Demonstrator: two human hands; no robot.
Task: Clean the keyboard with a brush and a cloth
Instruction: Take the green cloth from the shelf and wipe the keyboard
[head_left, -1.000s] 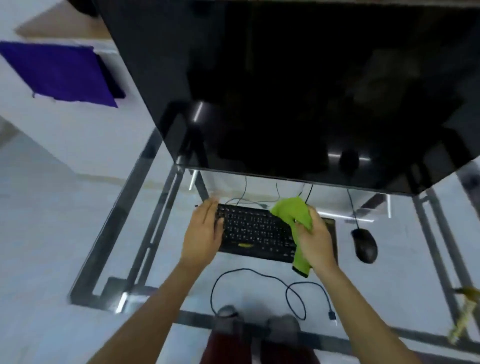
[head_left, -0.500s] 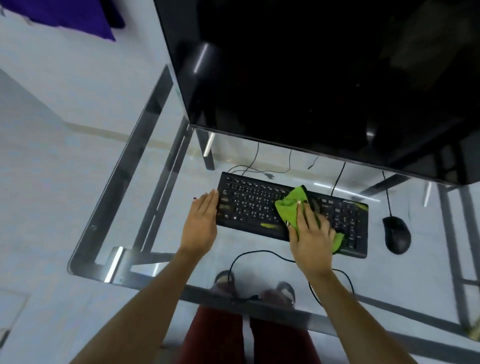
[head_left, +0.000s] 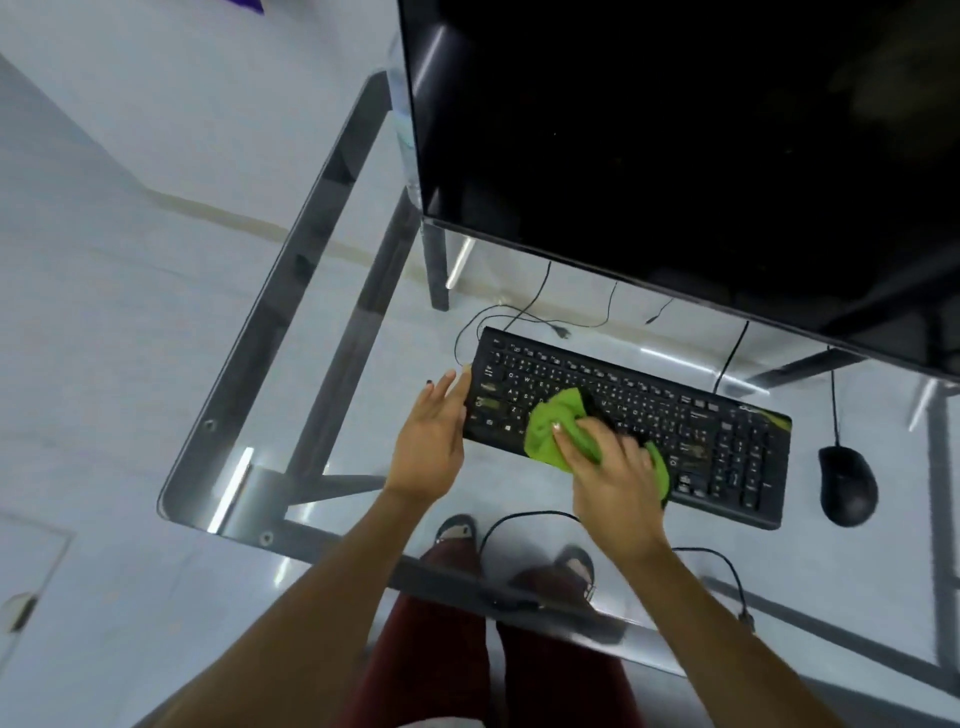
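Note:
A black keyboard (head_left: 691, 431) lies on a glass desk (head_left: 322, 395), angled down to the right. My right hand (head_left: 615, 480) presses a bunched green cloth (head_left: 553, 428) onto the keyboard's left-middle keys, fingers spread over it. My left hand (head_left: 434, 436) rests flat against the keyboard's left end, fingers together and holding nothing. No brush is in view.
A large dark monitor (head_left: 675, 145) overhangs the back of the desk. A black mouse (head_left: 848, 486) sits right of the keyboard. Cables (head_left: 519, 317) trail behind the keyboard and under the glass. My legs and sandalled feet (head_left: 457, 530) show through the desk.
My right hand has slid the green cloth leftward across the keys. The view has tilted down, so the keyboard sits lower and larger. My left hand stays at the keyboard's left end.

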